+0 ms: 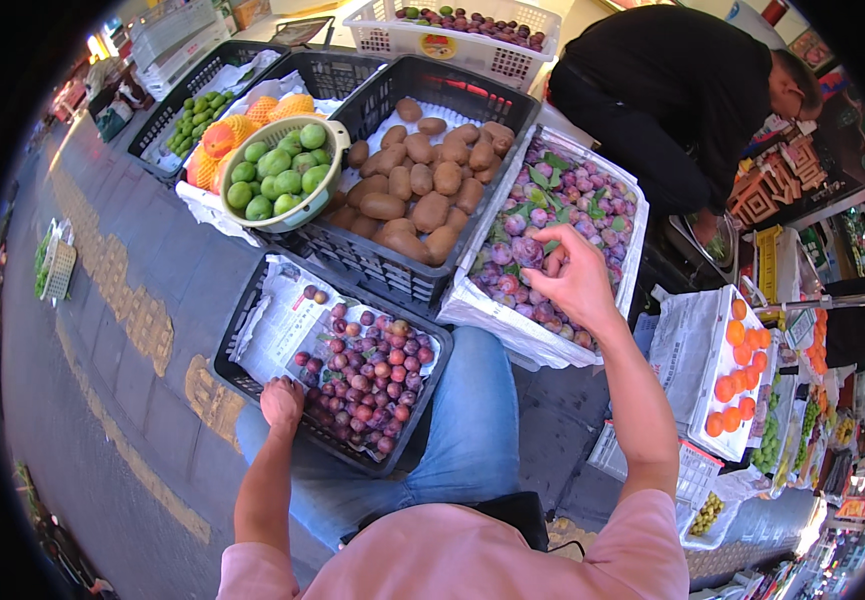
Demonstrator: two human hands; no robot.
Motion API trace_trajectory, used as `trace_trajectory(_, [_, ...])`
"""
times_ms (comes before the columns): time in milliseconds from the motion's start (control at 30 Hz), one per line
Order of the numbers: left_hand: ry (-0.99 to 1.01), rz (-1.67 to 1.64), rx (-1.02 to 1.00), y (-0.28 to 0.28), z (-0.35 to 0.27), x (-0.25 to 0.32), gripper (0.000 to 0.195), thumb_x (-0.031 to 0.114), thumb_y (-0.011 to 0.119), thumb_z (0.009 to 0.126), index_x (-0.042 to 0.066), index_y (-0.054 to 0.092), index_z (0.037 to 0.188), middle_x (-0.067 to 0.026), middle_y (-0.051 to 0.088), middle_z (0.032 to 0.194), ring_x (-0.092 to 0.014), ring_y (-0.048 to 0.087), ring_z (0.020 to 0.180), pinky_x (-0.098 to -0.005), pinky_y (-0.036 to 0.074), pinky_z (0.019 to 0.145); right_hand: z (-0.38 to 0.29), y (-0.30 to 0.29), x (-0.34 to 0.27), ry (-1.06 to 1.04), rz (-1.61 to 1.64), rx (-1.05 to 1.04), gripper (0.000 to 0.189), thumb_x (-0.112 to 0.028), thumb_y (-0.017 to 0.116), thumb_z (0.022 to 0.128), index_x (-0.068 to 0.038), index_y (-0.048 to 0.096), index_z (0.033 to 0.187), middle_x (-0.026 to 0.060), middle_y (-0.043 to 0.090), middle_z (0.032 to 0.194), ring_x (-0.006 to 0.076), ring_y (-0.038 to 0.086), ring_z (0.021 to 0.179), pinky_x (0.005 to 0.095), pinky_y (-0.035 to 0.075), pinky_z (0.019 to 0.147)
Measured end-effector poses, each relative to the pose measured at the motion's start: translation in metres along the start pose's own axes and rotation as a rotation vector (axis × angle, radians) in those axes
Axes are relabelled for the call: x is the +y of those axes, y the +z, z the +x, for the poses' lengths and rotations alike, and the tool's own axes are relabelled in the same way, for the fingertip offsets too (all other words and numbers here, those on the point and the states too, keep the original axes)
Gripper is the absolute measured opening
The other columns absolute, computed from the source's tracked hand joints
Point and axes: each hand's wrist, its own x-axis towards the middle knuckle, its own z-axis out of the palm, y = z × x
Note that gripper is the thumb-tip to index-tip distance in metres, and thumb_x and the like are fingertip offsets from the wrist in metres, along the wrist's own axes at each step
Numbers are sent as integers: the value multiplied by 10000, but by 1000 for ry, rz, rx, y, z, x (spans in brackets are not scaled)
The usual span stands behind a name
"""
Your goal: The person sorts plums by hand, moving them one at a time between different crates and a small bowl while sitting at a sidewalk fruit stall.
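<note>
My right hand (571,274) pinches a purple plum (527,253) between thumb and fingers. It is over a white foam box (470,296) of bloom-dusted plums (590,180) with green leaves among them. A black plastic crate (350,454) stands at my knees, lined with newspaper (282,322) and partly covered by dark red plums (365,375). Over that crate's near-left rim lies my left hand (282,401), its fingers reaching inside beside the plums. Those fingertips are hidden, so whether they grip anything is unclear.
Beyond are a black crate of kiwifruit (417,180), a colander (327,199) of green fruit and a white basket (455,37) of plums. A person in black (657,97) bends at the upper right. Oranges (736,375) lie on a white box to my right.
</note>
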Motion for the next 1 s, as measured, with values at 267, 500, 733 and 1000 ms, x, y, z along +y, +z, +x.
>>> trace_trajectory(267, [68,-240,157,-25,-7,16,244,234,621,932,35,716,1036,-181,707,953,-347,671,941,-439,538,856,-22,44,-31,-81,221,-77,362,-30,796,730,-40,660,1065,54,626,921,97,552,670,261,461,604])
trace_trajectory(500, [273,-1670,-284,-141,-66,170,560,206,593,1018,12,397,1506,-111,626,1224,-156,628,1024,-305,505,917,-74,167,-47,-215,188,-430,400,-155,747,760,-96,670,1148,92,614,1085,288,681,909,406,567,770])
trace_trajectory(733, [28,-1395,-258,-86,-49,113,408,97,684,958,0,564,1335,-87,702,1060,-154,691,857,-299,563,751,-41,125,-2,-327,150,-148,446,-121,760,795,-91,653,1227,69,628,1130,218,682,883,361,546,785])
trace_trajectory(1000, [-213,-437,23,-20,-12,7,456,430,673,938,76,602,1216,-218,719,997,-429,692,912,-490,531,827,46,-82,189,152,-663,125,368,-95,652,807,-101,716,1169,161,651,1169,366,634,1121,450,519,954])
